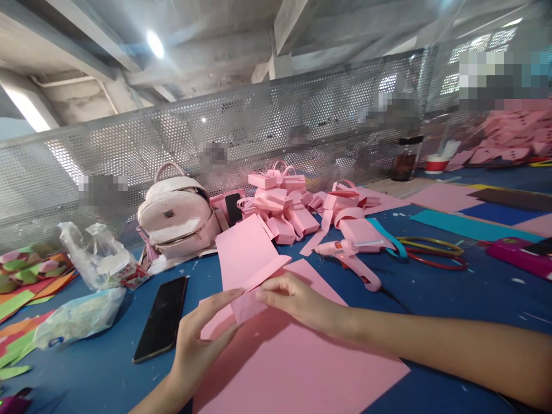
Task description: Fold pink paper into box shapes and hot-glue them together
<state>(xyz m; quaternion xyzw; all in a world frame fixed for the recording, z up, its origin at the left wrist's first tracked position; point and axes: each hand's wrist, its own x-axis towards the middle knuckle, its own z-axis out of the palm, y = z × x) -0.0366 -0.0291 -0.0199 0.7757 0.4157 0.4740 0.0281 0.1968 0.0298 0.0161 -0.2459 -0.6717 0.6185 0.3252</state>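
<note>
A pink paper sheet (pixel 248 247) with a folded strip near its lower edge is raised over the table. My right hand (pixel 297 299) is closed on the fold, thumb and fingers pinching it. At the sheet's left edge is my left hand (pixel 202 328), thumb and index finger apart, the index fingertip touching the paper. Under both hands lies a larger pink sheet (pixel 302 368). A pink glue gun (pixel 349 259) rests to the right of my right hand. Left of my left hand lies a black phone (pixel 161 319).
Folded pink paper pieces (pixel 280 201) are heaped behind the sheet, beside a white backpack (pixel 176 213). Plastic bags (pixel 81 316) and coloured papers are at left. Yellow and red rings (pixel 435 250), a magenta tool (pixel 521 256) and a dark jar (pixel 406 158) are at right.
</note>
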